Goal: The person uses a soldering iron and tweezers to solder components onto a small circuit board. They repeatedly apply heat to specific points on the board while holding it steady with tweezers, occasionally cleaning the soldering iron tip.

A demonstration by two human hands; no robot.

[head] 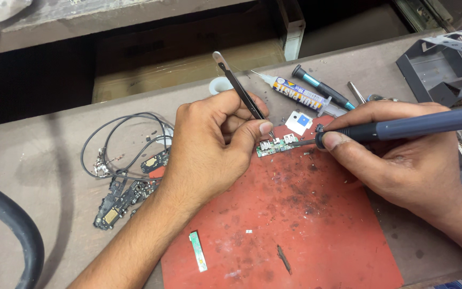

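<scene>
The left hand (209, 144) pinches metal tweezers (241, 88) between thumb and forefinger, tips down on a small green circuit board (277, 145). The board carries silver connector ports and lies at the top edge of a red work mat (295, 225). The right hand (397, 155) is closed around a dark blue soldering iron (402, 127), its tip at the board's right end. Both wrists rest low, the forearms coming in from the bottom corners. Behind the board lie a flux syringe (295, 93) and a teal-handled tool (322, 92). Left of the mat sit black cables (118, 144) and spare board parts (118, 200).
</scene>
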